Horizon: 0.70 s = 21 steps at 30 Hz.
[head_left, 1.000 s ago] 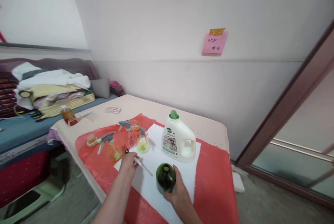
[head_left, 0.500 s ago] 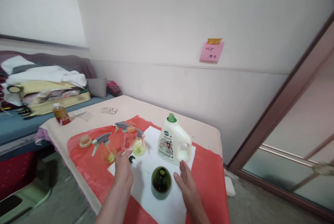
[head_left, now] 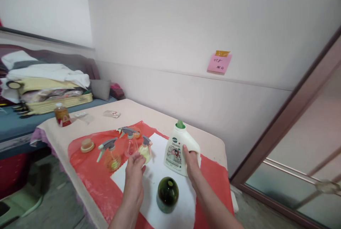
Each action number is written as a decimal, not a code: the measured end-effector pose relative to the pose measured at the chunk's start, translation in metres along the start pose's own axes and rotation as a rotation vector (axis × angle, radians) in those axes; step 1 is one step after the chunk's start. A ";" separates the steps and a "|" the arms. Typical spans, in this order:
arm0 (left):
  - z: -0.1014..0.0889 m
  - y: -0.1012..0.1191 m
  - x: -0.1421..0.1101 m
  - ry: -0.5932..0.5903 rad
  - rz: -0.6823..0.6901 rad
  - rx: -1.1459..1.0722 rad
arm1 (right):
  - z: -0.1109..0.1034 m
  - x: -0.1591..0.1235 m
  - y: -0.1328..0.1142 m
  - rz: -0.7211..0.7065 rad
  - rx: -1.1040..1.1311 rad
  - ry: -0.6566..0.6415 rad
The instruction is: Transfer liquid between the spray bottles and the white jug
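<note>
My right hand is closed around the handle of a white laundry detergent bottle with its green cap off and a green spout showing. The bottle stands upright on the white sheet. My left hand hovers left of it, fingers loosely bent and apart, with nothing visible in them. Just behind that hand are a yellowish spray bottle and a pinkish clear one. A dark green round bottle with an open neck stands between my forearms. A thin clear tube lies near my left thumb.
An orange spray bottle and a beige lid rest on the red plastic sheet. At the table's far left stands a bottle of amber liquid. Plastic packets lie near the wall. A sliding door is at right.
My right hand has moved forward from beside the green bottle and taken hold of the detergent bottle's handle. My left hand has shifted right, now covering the small black cap. The view tilted slightly.
</note>
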State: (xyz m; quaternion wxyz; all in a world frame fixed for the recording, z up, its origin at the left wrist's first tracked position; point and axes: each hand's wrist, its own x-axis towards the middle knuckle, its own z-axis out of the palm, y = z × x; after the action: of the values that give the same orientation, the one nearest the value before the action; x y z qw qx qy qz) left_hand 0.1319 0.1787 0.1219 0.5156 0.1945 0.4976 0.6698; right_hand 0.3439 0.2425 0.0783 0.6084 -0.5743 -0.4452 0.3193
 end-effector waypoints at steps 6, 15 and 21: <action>0.017 -0.002 -0.029 -0.206 -0.015 0.048 | -0.053 -0.004 -0.025 -0.063 -0.216 0.076; 0.063 -0.064 -0.104 -0.491 -0.345 0.168 | -0.146 -0.045 -0.053 -0.016 -0.580 0.166; 0.067 -0.072 -0.114 -0.596 -0.330 0.110 | -0.168 -0.068 -0.041 0.022 -0.712 0.121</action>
State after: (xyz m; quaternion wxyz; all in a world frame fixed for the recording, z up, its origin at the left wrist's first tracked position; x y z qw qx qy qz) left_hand 0.2641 0.1076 0.1173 0.7285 0.3259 0.3852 0.4634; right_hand 0.4645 0.1060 0.1160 0.3920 -0.7727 -0.4855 0.1164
